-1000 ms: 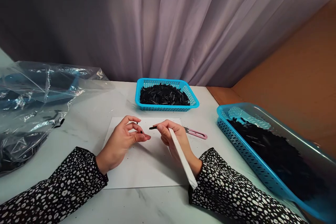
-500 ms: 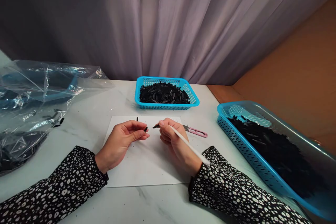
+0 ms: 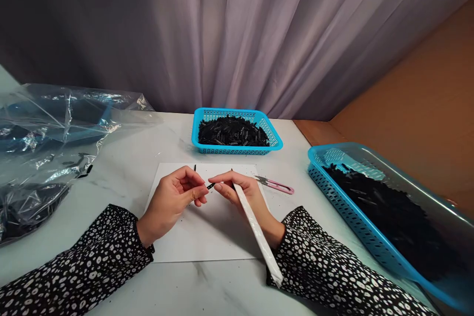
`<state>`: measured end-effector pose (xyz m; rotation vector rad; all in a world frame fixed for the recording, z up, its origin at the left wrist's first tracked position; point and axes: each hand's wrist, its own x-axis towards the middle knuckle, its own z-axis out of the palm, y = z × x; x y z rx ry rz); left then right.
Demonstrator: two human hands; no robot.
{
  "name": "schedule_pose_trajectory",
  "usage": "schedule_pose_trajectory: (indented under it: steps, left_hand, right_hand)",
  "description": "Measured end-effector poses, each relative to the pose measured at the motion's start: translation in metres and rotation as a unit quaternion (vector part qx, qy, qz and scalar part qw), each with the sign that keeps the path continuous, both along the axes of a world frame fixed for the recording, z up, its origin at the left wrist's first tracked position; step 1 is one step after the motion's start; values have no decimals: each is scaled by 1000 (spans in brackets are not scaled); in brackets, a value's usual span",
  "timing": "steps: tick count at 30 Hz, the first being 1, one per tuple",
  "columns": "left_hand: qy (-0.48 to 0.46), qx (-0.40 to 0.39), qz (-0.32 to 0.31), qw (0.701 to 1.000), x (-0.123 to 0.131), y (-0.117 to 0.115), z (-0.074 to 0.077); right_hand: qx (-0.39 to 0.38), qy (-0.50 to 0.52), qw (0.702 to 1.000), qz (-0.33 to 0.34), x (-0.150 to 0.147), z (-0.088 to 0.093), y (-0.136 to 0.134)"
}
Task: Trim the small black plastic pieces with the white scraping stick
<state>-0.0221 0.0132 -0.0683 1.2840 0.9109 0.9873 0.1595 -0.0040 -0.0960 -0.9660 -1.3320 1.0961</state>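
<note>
My left hand [image 3: 172, 202] is closed, with thumb and fingertips pinching a small black strip [image 3: 211, 186] that has light specks on it. My right hand [image 3: 244, 192] meets that strip with thumb and forefinger from the other side. Across the same right hand lies a thin tool with a white-wrapped handle [image 3: 257, 232], slanting down over the wrist; its dark tip just shows past the knuckles. Both hands are above a sheet of white paper [image 3: 200, 242]. Another black strip [image 3: 195, 168] lies at the paper's far edge.
Pink-handled thread snips [image 3: 279, 186] lie right of the paper. Behind stands a blue basket [image 3: 237, 149] of black pieces. A larger blue basket [image 3: 344, 207] of black pieces, partly under clear plastic, is at right. A clear plastic bag [image 3: 74, 143] covers the left side.
My right hand has turned and come left to touch the strip. The tool's tip has swung away from it, and its white handle now points more steeply down.
</note>
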Motion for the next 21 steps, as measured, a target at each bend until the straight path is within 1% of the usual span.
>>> schedule_pose_trajectory:
  steps: [2, 3, 5, 6, 7, 9, 10, 11, 14, 17, 21]
  left_hand:
    - [11, 28, 11, 999, -1, 0, 2]
    - [23, 54, 19, 998, -2, 1, 2]
    - [84, 134, 42, 987, -7, 7, 2]
    - [129, 181, 52, 974, -10, 12, 1]
    - [186, 228, 55, 954, -12, 17, -1]
    - [273, 291, 36, 916, -18, 29, -7]
    - [300, 302, 15, 905, -20, 34, -11]
    - [310, 305, -1, 901, -21, 38, -15]
    - [317, 302, -40, 898, -22, 44, -25]
    - [320, 306, -54, 895, -23, 44, -28]
    - [327, 310, -52, 891, -26, 46, -28]
  right_hand:
    - [-8, 11, 1000, -2, 0, 0, 0]
    - [-20, 18, 1000, -3, -1, 1, 0]
    - [-53, 43, 998, -5, -2, 1, -1]
    - [-69, 60, 996, -5, -2, 1, -1]
    - [-82, 78, 994, -4, -3, 0, -1]
    - [-95, 110, 989, 1, -4, -1, -1]
    - [-96, 119, 988, 5, -4, -2, -1]
    - [-96, 125, 987, 9, -5, -2, -1]
    - [-91, 132, 987, 12, -5, -2, -2]
    - [-92, 128, 988, 2, -6, -1, -3]
    - [-81, 109, 991, -3, -5, 2, -5]
